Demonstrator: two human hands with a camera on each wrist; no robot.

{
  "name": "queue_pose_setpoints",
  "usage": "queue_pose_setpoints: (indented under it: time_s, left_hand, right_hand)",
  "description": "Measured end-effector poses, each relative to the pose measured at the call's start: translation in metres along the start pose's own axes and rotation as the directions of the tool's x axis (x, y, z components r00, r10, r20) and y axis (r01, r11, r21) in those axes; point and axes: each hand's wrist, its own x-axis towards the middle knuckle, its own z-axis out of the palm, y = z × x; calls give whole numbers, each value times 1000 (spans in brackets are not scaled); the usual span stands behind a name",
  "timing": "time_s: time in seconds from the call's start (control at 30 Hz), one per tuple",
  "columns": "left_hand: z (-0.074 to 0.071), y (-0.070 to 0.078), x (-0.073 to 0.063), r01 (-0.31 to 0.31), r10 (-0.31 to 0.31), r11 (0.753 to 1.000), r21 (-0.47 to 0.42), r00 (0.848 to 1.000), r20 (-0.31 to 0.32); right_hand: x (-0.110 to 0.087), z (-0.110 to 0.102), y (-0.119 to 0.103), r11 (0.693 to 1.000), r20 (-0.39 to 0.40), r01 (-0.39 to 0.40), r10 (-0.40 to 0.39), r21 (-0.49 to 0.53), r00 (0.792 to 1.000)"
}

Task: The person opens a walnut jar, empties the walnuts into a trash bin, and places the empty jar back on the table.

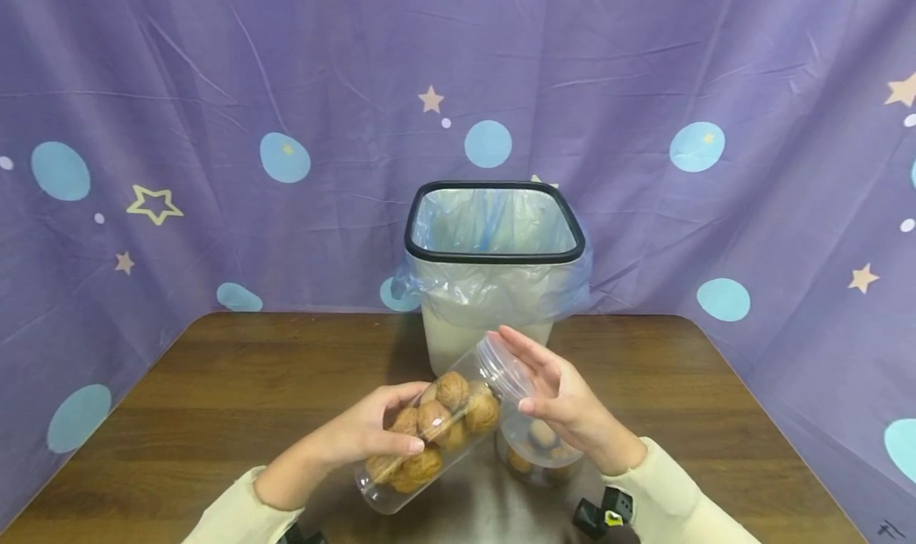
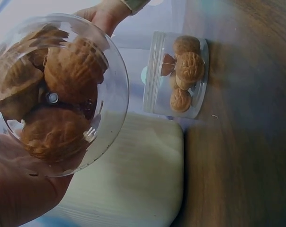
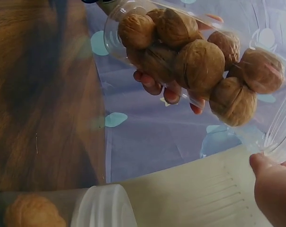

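We saw a clear jar [image 1: 467,367] of brown, wrinkled walnuts [image 1: 434,421] held aslant above the table [image 1: 236,401], before the bin [image 1: 458,339].
The left hand [image 1: 368,429] curled round it; the right hand [image 1: 561,397] held its ridged top [image 1: 504,369] between spread thumb and fingers. The right wrist view gave us left fingertips [image 3: 171,96] hidden from the head view. Wood spread beyond both hands; a second jar [image 2: 198,97] crowded the right.
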Motion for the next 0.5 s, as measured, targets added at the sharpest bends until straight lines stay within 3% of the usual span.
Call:
queue_pose_setpoints:
  time_s: [0.17,0.3,0.4,0.5]
  left_hand:
    - [0,-1,1,20,-19,1000,21,999,-43]
    - [0,-2,0,10,-3,997,79,996,-93]
    - [-1,-2,-1,25,-10,993,116,992,-129]
    - [-1,-3,-1,50,-31,990,130,988,-151]
  right_hand:
    - [-1,0,2,1000,-2,20,-20,1,1000]
    - [-4,4,-1,1000,-60,-8,6,-28,998]
    - [-6,11,-7,992,-160,-96,83,-80,984]
    - [-7,18,-12,975,-259,-195,163,-102,952]
